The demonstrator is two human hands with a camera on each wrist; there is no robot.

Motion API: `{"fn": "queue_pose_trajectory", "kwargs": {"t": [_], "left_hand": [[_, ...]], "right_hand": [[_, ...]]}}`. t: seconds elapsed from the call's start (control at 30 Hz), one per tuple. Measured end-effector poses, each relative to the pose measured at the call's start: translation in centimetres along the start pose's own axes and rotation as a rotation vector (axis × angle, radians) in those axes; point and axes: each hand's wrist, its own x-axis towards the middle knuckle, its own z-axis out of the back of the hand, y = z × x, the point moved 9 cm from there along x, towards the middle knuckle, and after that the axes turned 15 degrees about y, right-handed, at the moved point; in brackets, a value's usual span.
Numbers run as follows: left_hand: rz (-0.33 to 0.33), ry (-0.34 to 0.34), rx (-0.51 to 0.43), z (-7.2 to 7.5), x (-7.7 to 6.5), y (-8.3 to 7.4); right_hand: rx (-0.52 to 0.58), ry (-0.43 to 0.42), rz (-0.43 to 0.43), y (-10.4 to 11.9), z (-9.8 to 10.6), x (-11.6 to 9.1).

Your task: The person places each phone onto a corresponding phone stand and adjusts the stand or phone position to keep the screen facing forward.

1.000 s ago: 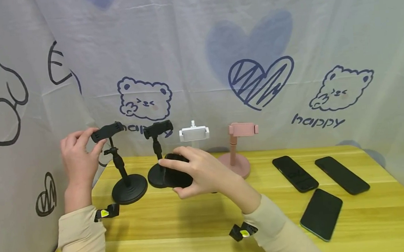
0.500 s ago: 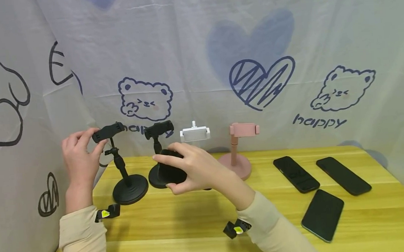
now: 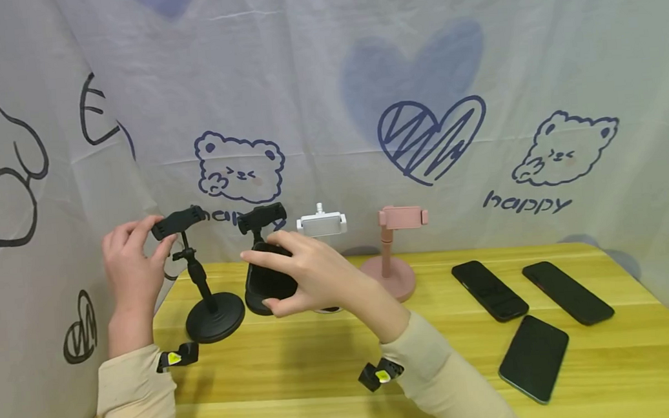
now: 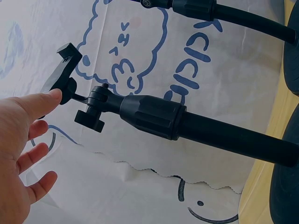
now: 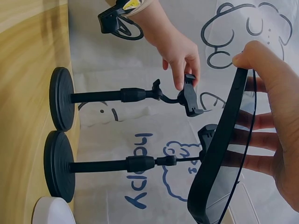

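Observation:
My left hand [image 3: 131, 268] pinches the left end of the clamp [image 3: 178, 222] on the leftmost black phone stand [image 3: 205, 296]. In the left wrist view the thumb of that hand [image 4: 21, 121] lies on the clamp, while several other fingers are off it. My right hand [image 3: 327, 277] grips a black smartphone [image 3: 268, 279] by its edges, thumb on one side and fingers on the other. The phone is raised and tilted in front of the second black stand [image 3: 262, 218], hiding much of its pole. In the right wrist view the phone [image 5: 219, 140] is apart from both black clamps.
A white stand [image 3: 321, 223], partly behind my right hand, and a pink stand [image 3: 403, 216] continue the row. Several phones lie on the table at right: one black [image 3: 490, 290], another black [image 3: 567, 292], and one nearer [image 3: 534, 359]. A printed curtain [image 3: 325, 73] hangs behind.
My right hand has carried the smartphone left and slightly up, toward the leftmost stand. My left hand keeps its hold on the clamp without visible movement.

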Motion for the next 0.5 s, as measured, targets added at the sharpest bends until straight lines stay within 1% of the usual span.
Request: {"fn": "queue_pose_trajectory", "kwargs": {"t": [0.3,0.5], "left_hand": [[-0.015,-0.005,-0.006,-0.2,0.0,0.1],[-0.003,-0.005,-0.012,-0.1,-0.1,0.3]], "right_hand": [[0.024,-0.001,-0.017,-0.4,0.0,1.0],[0.029,0.004,-0.015,-0.3,0.0,1.8]]}}
